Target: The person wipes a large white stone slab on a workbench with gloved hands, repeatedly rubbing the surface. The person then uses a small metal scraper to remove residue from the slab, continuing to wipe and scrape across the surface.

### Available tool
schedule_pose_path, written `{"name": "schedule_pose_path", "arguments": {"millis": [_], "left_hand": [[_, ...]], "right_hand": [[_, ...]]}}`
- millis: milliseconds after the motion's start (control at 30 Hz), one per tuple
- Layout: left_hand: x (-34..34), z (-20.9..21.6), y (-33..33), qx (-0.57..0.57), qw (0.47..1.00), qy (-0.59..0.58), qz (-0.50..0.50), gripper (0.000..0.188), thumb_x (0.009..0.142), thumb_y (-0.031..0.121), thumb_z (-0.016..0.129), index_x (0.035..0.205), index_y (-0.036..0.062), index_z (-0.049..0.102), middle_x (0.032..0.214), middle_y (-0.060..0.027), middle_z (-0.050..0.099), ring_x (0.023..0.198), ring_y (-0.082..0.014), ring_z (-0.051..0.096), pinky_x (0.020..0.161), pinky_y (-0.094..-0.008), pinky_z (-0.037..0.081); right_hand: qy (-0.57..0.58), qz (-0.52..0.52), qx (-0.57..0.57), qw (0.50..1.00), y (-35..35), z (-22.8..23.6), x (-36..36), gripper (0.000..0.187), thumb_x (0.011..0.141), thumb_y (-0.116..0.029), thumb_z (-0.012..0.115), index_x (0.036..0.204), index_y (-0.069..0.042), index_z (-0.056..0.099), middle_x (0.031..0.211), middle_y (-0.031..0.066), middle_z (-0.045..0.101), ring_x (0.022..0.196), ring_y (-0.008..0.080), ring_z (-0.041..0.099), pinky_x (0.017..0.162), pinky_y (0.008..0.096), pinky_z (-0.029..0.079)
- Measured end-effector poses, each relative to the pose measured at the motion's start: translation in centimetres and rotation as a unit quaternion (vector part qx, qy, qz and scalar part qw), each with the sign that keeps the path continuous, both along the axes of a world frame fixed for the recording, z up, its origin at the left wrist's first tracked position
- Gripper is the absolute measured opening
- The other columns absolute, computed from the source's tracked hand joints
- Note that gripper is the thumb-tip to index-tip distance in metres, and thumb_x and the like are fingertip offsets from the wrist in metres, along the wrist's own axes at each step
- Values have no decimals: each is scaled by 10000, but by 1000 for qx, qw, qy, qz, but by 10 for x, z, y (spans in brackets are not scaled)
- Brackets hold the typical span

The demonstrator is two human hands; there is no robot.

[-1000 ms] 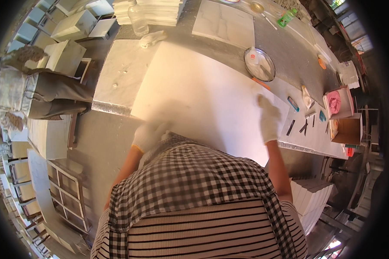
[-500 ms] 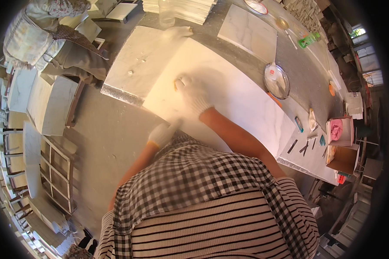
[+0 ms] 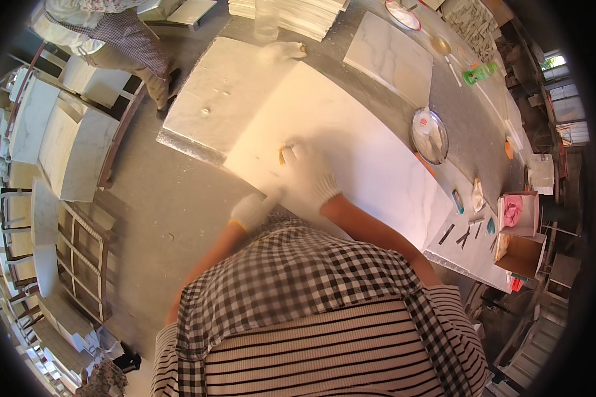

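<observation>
The white slab (image 3: 377,182) lies at the near side of the tabletop (image 3: 470,126), in front of the person's checked apron (image 3: 298,278). The right hand (image 3: 308,171), gloved, is over the slab's near left part, fingers bent around a small yellowish pad (image 3: 283,155) against the surface. The left hand (image 3: 251,210), also gloved, reaches to the near edge, fingers pointing right; whether they grip it, I cannot tell.

To the left is a marble block (image 3: 208,92), with a glove (image 3: 281,51) at its far edge. Right of the slab are an oval dish (image 3: 433,147), a cutter (image 3: 457,201), black tools (image 3: 447,233) and a box (image 3: 520,255). A green bottle (image 3: 478,74) lies far right.
</observation>
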State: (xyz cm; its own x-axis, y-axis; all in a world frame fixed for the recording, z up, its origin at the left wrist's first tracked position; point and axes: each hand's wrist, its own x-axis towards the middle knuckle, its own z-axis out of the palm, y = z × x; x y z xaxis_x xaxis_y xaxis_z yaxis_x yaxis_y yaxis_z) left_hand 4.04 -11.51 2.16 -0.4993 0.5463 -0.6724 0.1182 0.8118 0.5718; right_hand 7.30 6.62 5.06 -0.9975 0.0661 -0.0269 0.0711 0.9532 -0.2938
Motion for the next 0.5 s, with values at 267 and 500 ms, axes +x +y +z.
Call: {"name": "schedule_pose_path", "arguments": {"millis": [267, 500], "left_hand": [[0, 4, -1, 8, 1000, -15, -16, 643, 1007, 613, 315, 1117, 86, 666, 1015, -249, 669, 1015, -408, 625, 931, -433, 450], [0, 3, 0, 9, 999, -23, 48, 779, 934, 681, 409, 1026, -37, 700, 1028, -257, 692, 997, -393, 641, 910, -429, 462]], "right_hand": [[72, -7, 30, 997, 7, 13, -19, 237, 843, -263, 619, 1017, -102, 607, 1112, 75, 605, 997, 260, 589, 800, 417, 488], [44, 48, -19, 998, -5, 12, 29, 215, 812, -191, 615, 1004, -94, 610, 1029, 88, 623, 960, 273, 601, 796, 431, 481]]}}
